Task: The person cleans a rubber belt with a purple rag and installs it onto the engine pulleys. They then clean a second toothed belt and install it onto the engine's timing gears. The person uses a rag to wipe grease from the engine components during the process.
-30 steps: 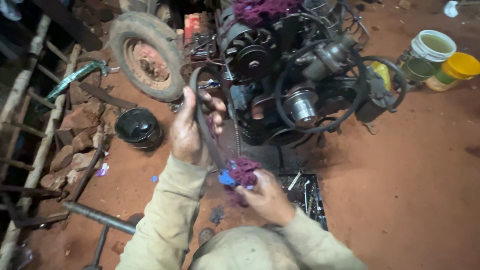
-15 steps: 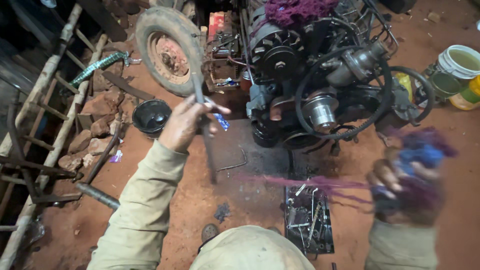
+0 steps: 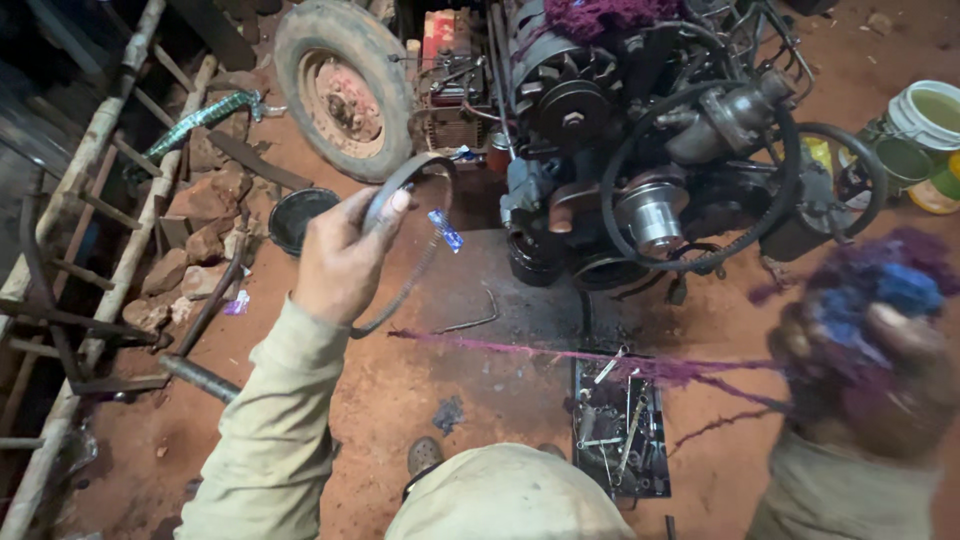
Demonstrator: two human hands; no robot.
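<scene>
Purple rag (image 3: pixel 865 300) blurs, hiding right hand (image 3: pixel 880 370); left hand (image 3: pixel 340 265) grips belt (image 3: pixel 405 185).

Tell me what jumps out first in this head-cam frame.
The left hand, raised centre-left, grips a looped dark rubber belt. At far right, the right hand, blurred, clutches a wad of purple and blue rag, with threads trailing leftward over the red dirt. Behind them sits a greasy engine with pulleys and a slack belt, a worn wheel to its left.
</scene>
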